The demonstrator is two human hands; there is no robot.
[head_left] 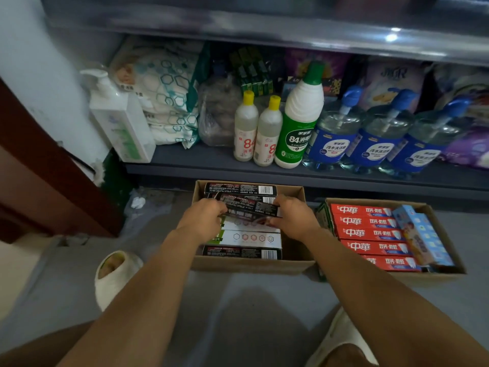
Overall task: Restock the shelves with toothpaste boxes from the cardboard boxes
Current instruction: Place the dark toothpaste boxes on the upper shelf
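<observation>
Grey floor — both hands' grip, left hand (202, 217) and right hand (296, 217), clamps glossy black toothpaste box (250, 207).

A grey floor (254, 300) fills the lower part of the view, dull and smooth, with a soft shadow across its middle. On the left stands a pale wall (39, 62), scuffed and chipped near its foot, and just beside it the edge of a dark red-brown door (45, 181). Crumpled plastic scrap (137, 202) lies on the floor at the wall's corner. Overhead, the metal edge of an upper shelf (264, 33) catches two bright glints of light at the right; the room below is dim.
</observation>
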